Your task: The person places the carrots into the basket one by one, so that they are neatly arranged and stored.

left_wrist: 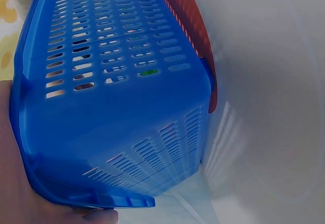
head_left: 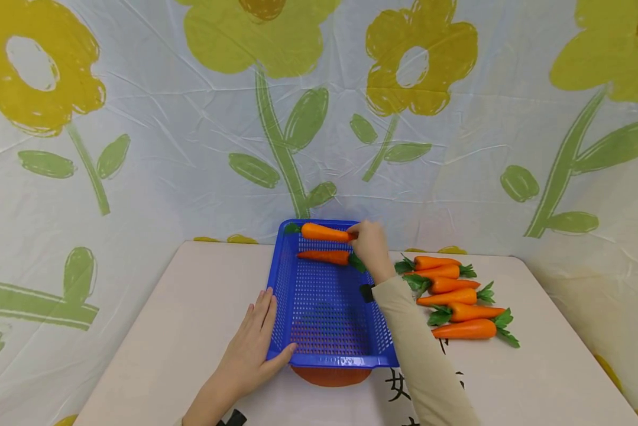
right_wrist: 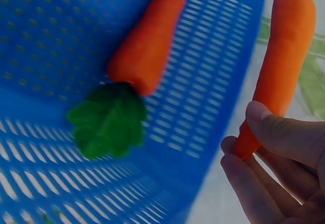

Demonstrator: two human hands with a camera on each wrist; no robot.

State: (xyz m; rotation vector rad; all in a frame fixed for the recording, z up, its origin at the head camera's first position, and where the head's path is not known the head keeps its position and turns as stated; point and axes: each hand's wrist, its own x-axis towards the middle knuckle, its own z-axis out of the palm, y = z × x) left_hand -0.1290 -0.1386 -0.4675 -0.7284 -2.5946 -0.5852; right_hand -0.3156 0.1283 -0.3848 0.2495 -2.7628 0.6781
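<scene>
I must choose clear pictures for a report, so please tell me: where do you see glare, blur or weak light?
Head: bright overall, with glare on the near rim of the basket and slight blur on the right hand; left wrist: dim, pale streaks beside the basket; right wrist: also dim, the carrot inside the basket looking slightly soft.

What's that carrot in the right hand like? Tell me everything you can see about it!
The carrot is orange and looks smooth, thick near its green leaves and narrowing to a pointed tip. The right hand pinches it near that tip, between thumb and fingers. It points sideways above the far end of the blue basket, leaves toward the left, and seems lifted apart from the rim.
</scene>
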